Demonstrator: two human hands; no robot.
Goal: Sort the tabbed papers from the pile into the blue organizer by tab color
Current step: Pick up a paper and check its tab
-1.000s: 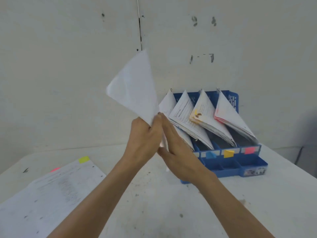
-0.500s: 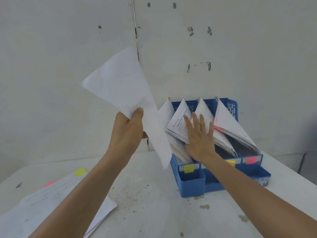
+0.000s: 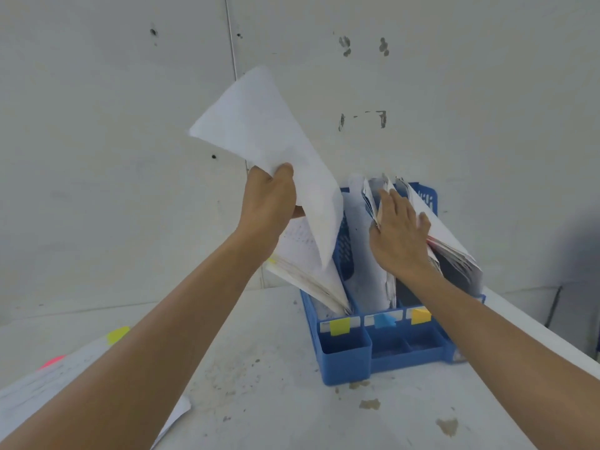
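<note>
My right hand, spread flat, has pushed the filed stacks rightward in the blue organizer, opening a slot for the sheet my left hand pinches above it.

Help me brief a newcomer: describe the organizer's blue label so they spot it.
Find the blue organizer on the white table. Along its front rail sit three visible labels; the blue label is the middle one, flanked by the lime label and the orange label.

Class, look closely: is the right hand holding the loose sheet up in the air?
No: the left hand grips the loose sheet, while the right hand presses papers in the blue organizer.
</note>
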